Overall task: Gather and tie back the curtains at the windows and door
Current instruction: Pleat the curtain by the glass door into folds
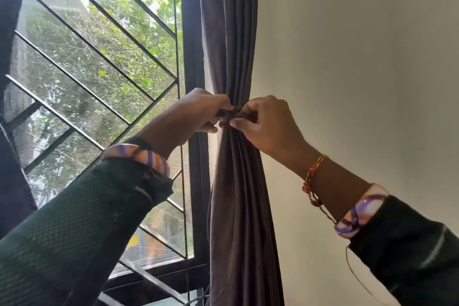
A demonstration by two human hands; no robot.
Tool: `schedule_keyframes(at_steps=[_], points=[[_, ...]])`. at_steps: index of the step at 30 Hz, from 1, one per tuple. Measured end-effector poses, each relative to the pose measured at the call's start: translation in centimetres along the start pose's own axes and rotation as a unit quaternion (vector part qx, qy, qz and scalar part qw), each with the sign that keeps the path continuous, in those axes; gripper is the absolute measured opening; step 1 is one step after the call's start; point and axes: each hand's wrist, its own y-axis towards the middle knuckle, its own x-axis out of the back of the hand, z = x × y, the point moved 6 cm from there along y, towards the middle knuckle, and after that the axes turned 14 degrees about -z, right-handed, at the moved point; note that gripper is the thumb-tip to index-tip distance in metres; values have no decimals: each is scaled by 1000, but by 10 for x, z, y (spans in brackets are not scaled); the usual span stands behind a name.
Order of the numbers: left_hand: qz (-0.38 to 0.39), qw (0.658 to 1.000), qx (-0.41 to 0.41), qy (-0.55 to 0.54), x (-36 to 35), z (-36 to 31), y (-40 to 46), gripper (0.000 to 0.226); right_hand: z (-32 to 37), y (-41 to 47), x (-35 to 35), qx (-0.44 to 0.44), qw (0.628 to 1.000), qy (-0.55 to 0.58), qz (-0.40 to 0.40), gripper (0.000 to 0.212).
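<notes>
Bright daylight through window (99, 62); wall (360, 69) dim; wide-angle bending.

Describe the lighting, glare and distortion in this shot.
Head view: daylight through the window backlights the scene and blows out the sky at top; the curtain and both the left hand and right hand read dark; the wide lens tilts the window frame; the wall is softly, evenly lit.

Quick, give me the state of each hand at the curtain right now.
Left hand: closed, pinching one end of the dark tie around the gathered curtain.
Right hand: closed, pinching the other end of the tie.
</notes>
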Motion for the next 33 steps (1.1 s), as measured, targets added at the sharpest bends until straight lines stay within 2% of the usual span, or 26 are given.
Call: schedule_keyframes(at_steps=[5,11,16,20,24,28,30,33], points=[[-52,996,0,-78,4,9,1,8,-8,4,3,27,999,-42,20,24],[-151,984,-13,-90,19,25,14,25,-30,7,9,3,992,-97,74,30],[-220,973,-35,-63,1,33,15,29,-46,9,-2,-69,985,-121,106,27],[-165,984,-52,-29,-14,35,18,21,-56,5,-8,-108,980,-135,98,20],[-109,994,-20,-9,-20,51,20,14,-54,-2,-7,-109,989,-102,14,28],[-107,994,3,-12,-12,63,15,12,-38,-4,-12,-59,995,-47,-68,23],[-119,993,10,-12,-2,70,11,16,-28,-5,-26,-68,996,15,-63,18],[-135,990,30,11,26,84,5,20,-16,-8,-66,-148,980,131,-6,19]])
